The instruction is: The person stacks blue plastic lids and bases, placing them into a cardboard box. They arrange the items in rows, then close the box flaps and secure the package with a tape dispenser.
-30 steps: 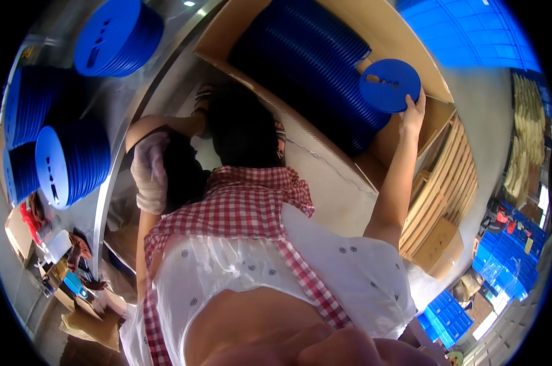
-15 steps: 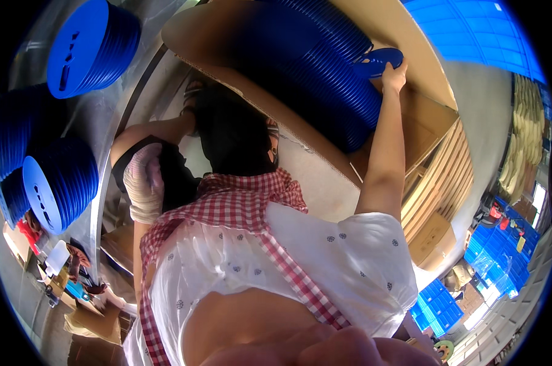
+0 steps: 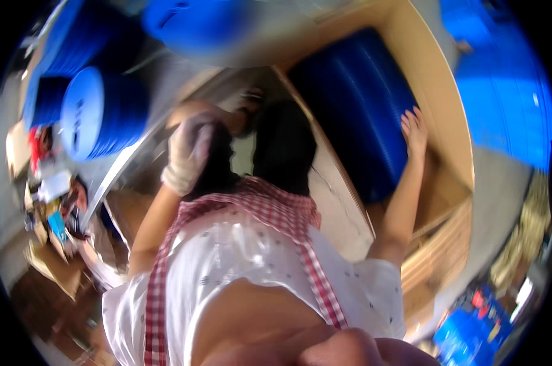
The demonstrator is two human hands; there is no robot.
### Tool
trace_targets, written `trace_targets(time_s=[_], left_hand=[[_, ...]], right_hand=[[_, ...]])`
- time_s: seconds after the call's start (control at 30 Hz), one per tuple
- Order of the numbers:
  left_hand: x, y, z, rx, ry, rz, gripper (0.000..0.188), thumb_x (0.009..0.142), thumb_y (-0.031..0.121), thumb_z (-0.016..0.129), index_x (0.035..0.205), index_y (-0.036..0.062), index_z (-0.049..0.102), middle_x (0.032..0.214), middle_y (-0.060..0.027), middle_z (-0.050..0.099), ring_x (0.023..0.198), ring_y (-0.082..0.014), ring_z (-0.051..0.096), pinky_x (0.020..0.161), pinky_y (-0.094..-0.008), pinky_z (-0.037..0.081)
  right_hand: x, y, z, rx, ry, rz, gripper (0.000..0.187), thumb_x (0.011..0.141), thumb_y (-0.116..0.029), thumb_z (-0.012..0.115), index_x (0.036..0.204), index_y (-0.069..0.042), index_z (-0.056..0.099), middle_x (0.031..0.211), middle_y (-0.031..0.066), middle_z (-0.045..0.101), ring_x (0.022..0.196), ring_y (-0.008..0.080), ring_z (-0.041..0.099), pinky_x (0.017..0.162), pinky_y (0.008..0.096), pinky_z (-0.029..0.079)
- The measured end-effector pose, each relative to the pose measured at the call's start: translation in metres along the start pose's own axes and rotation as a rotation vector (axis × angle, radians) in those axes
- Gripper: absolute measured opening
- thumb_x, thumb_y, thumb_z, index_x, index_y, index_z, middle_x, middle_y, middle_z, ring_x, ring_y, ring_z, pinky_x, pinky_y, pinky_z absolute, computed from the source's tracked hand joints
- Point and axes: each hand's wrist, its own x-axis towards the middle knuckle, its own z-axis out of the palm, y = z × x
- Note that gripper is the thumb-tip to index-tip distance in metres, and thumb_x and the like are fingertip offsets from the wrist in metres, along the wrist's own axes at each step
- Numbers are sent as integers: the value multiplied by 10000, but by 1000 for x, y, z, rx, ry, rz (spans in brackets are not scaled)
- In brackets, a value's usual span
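A tight row of blue ribbed discs (image 3: pixel 355 116) lies inside an open cardboard box (image 3: pixel 453 122) at the upper right. My bare right hand (image 3: pixel 414 131) is at the row's right edge, by the box wall. Its fingers are spread and grip nothing. My left hand (image 3: pixel 190 149), in a pale glove, hovers over my thigh to the left of the box. Motion smears its fingers, which look loosely apart with nothing visible in them. Blue ribbed stacks, one with a flat round end (image 3: pixel 83 114), stand at the upper left.
A blurred blue round shape (image 3: pixel 196 24) shows at the top centre. Slatted wood (image 3: pixel 440 244) is beneath the near side of the box. Blue crates (image 3: pixel 471 335) stand at the lower right, and assorted small items and cardboard (image 3: pixel 56 268) lie at the left.
My right hand has let go of the blue disc, which now cannot be told apart from the row. My left hand has shifted rightward in the picture, and the whole view has swung.
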Motion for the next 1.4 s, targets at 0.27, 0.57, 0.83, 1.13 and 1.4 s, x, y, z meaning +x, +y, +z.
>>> trace_targets(time_s=[0.27, 0.57, 0.83, 1.13, 1.4], left_hand=[[16, 37, -60, -315, 263, -6, 363, 985, 145, 534, 1317, 15, 462, 1320, -129, 512, 1212, -225, 508, 1061, -379, 384], [-71, 14, -182, -166, 1027, -310, 691, 934, 362, 609, 1444, -4, 320, 1405, -247, 446, 1296, -312, 456, 1070, -402, 372], [-61, -69, -203, -766, 851, -601, 915, 827, 441, 714, 1506, 36, 252, 1461, -170, 398, 1357, -302, 356, 1118, -489, 258], [-43, -66, -220, -809, 815, -512, 624, 832, 113, 640, 1404, 19, 410, 1283, -171, 538, 1168, -275, 527, 1049, -384, 413], [-35, -59, -223, -1156, 874, -665, 508, 853, 4, 580, 1346, 3, 458, 1124, -136, 608, 1004, -244, 625, 956, -389, 517]], right_hand=[[-119, -172, 235, 188, -733, -424, 334, 992, -100, 531, 1308, 8, 541, 1218, 160, 621, 1095, 222, 624, 947, 327, 497], [-235, -219, 425, 258, -1169, -490, 481, 993, -217, 574, 1390, 22, 447, 1370, 235, 512, 1300, 297, 492, 1067, 373, 406], [-241, -237, 519, 225, -1204, -338, 682, 993, -475, 491, 1462, 6, 372, 1497, 156, 397, 1412, 255, 313, 1174, 382, 190], [-271, -226, 517, 169, -1176, -512, 743, 974, -529, 500, 1469, 5, 348, 1468, 196, 412, 1378, 282, 365, 1135, 376, 280], [-291, -227, 513, 244, -1141, -524, 794, 968, -559, 482, 1499, -4, 282, 1488, 196, 377, 1382, 288, 357, 1140, 385, 273]])
